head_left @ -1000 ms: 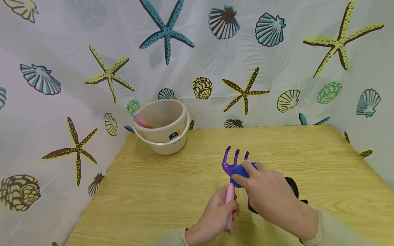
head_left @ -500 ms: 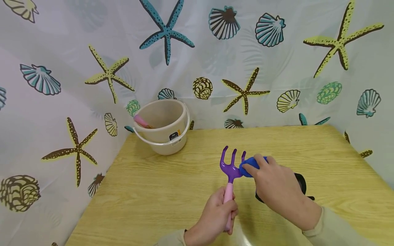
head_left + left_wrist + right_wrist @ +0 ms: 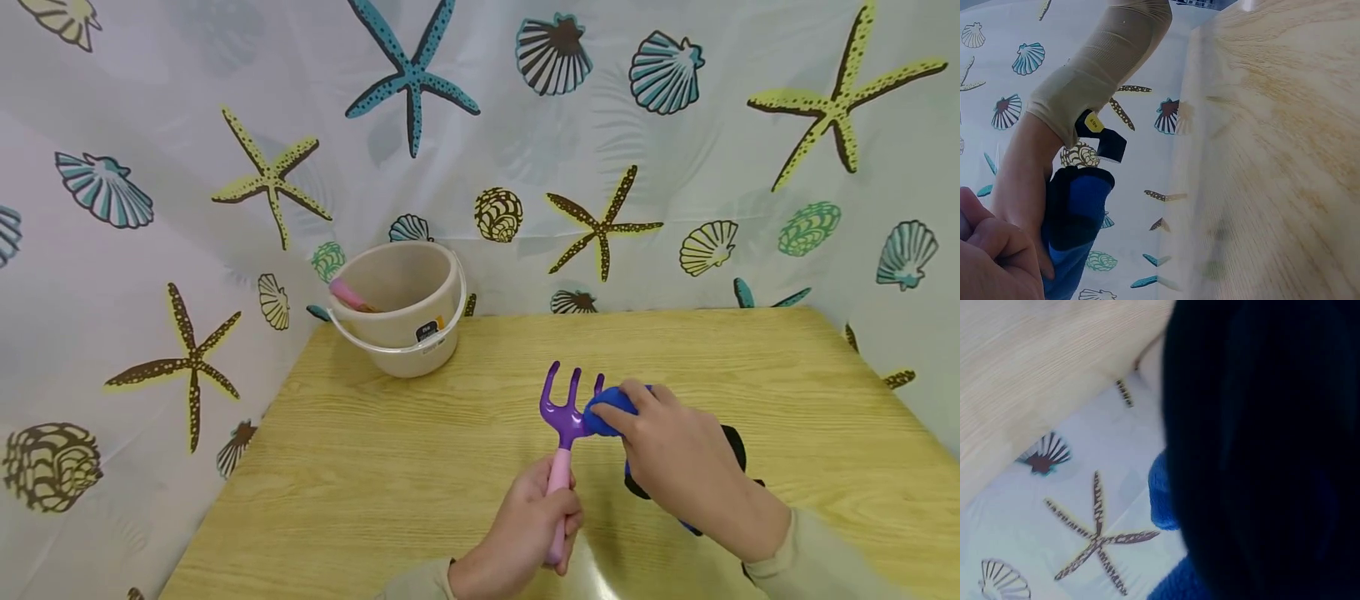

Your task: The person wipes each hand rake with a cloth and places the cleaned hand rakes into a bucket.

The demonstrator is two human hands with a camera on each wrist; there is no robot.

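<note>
In the head view my left hand (image 3: 528,517) grips the pink handle (image 3: 559,475) of a small garden hand rake, its purple tined head (image 3: 561,417) pointing up and away. My right hand (image 3: 671,446) pinches a bunched blue cloth (image 3: 609,410) at the right side of that head, below the tines. Blue and black ends of the cloth hang under the right hand. From the left wrist, the cloth (image 3: 1085,206) shows blue with black patches, dangling beside the right forearm. Dark cloth (image 3: 1260,450) fills the right half of the right wrist view, hiding the right hand.
A beige bucket (image 3: 390,333) with a white bail handle stands at the back left of the wooden table (image 3: 360,467). A pink-handled tool (image 3: 347,293) leans inside it. A curtain (image 3: 465,108) printed with shells and starfish encloses the back and sides.
My right hand has moved the cloth from the rake's neck up and right to the side of its head. My left hand keeps its grip; the head view shifts slightly.
</note>
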